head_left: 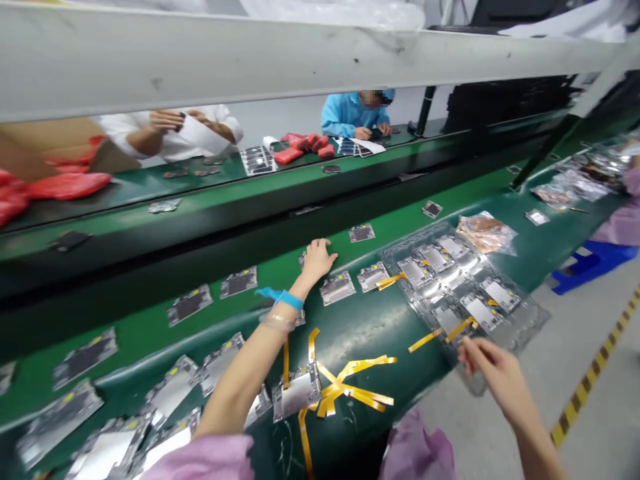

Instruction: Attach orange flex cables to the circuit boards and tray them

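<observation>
- Tray (530,321) on counter (383,327); boards (480,312) in it.
- Ribbon cables (339,387) on counter, left of tray.
- Bag (486,233) on counter, just behind tray.
- Belt (395,230) behind tray, loose boards (190,305) on it.

On my feed, both the left hand (318,261) and the right hand (487,360) are bare. Around the left wrist I see a bright blue band (291,299), narrow, with a crumpled loose end sticking out to one side. Just beside it, toward the elbow, sits a clear, pale bracelet (278,323). I make out a plain pinkish-lilac sleeve (210,459) near the left elbow, softly wrinkled. More wrinkled lilac clothing (417,448) shows at the bottom edge of my view.
</observation>
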The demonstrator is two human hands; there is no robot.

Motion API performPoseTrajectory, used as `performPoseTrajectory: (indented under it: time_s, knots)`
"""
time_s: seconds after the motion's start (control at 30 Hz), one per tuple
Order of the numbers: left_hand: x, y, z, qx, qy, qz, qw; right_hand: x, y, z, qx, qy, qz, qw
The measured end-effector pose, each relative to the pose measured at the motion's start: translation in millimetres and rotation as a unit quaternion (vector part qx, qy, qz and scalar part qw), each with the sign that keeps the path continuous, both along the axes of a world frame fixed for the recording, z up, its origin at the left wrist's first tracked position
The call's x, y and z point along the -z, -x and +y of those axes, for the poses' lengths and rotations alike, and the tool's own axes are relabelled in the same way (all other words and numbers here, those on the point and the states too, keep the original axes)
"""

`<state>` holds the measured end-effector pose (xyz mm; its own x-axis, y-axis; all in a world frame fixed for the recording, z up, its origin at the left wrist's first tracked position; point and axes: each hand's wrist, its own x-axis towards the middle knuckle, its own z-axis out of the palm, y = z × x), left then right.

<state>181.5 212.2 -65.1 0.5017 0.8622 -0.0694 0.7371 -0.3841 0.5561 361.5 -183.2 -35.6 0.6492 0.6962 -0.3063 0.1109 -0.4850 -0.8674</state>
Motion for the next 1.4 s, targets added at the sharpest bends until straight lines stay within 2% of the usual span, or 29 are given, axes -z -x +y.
performPoseTrajectory:
  time_s: [0.1, 0.17, 0.27, 0.37, 0.47, 0.53, 0.57, 0.6, 0.63, 0.7, 0.8, 1.03, 1.1, 1.2, 1.3, 1.4]
  knots:
    - [-1.5, 3, 31, -0.066, 0.019, 0.055, 0.996, 26.6, 29, -23, -0.034, -0.004, 0.008, 0.999]
    - [-5.6, 4, 41, -0.087, 0.040, 0.084, 0.992, 42.6, 45, -21, -0.033, -0.015, 0.019, 0.999]
    - [-16.5, 3, 45, -0.086, 0.056, 0.102, 0.989, 53.7, 66, 3, -0.036, -0.025, 0.039, 0.998]
    - [-31.6, 7, 33, -0.059, 0.041, 0.078, 0.994, 50.2, 81, 40, -0.120, -0.041, 0.039, 0.991]
    - [-48.1, 23, -11, -0.030, 0.020, 0.018, 0.999, 37.2, 96, 76, -0.174, -0.120, 0.006, 0.977]
    - [-57.7, 42, -60, 0.000, 0.028, -0.030, 0.999, 24.8, 104, 94, -0.142, -0.193, -0.040, 0.970]
    - [-61.4, 53, -88, 0.042, 0.048, -0.092, 0.994, 18.2, 107, 100, -0.119, -0.222, -0.073, 0.965]
    - [-64.1, 65, -115, 0.077, 0.081, -0.130, 0.985, 11.8, 111, 105, -0.102, -0.243, -0.108, 0.958]
    - [-65.8, 76, -141, 0.085, 0.120, -0.140, 0.979, 6.0, 114, 108, -0.101, -0.256, -0.138, 0.951]
    - [-66.5, 95, -182, 0.047, 0.167, -0.142, 0.974, -2.4, 119, 110, -0.144, -0.264, -0.160, 0.940]
    - [-62.1, 113, -213, -0.010, 0.200, -0.133, 0.971, -5.3, 127, 106, -0.219, -0.261, -0.134, 0.931]
    - [-42.9, 127, -235, -0.045, 0.196, -0.128, 0.971, 10.1, 145, 95, -0.250, -0.231, -0.182, 0.923]
    - [-37.2, 131, -239, -0.056, 0.221, -0.128, 0.965, 15.9, 150, 93, -0.272, -0.210, -0.189, 0.920]
    - [-27.3, 140, -236, -0.063, 0.298, -0.163, 0.938, 24.5, 155, 92, -0.305, -0.204, -0.223, 0.903]
    - [-18.3, 154, -219, -0.078, 0.361, -0.253, 0.894, 32.7, 153, 99, -0.320, -0.219, -0.215, 0.896]
    - [-16.0, 174, -199, -0.174, 0.384, -0.303, 0.855, 43.0, 145, 111, -0.344, -0.185, -0.207, 0.897]
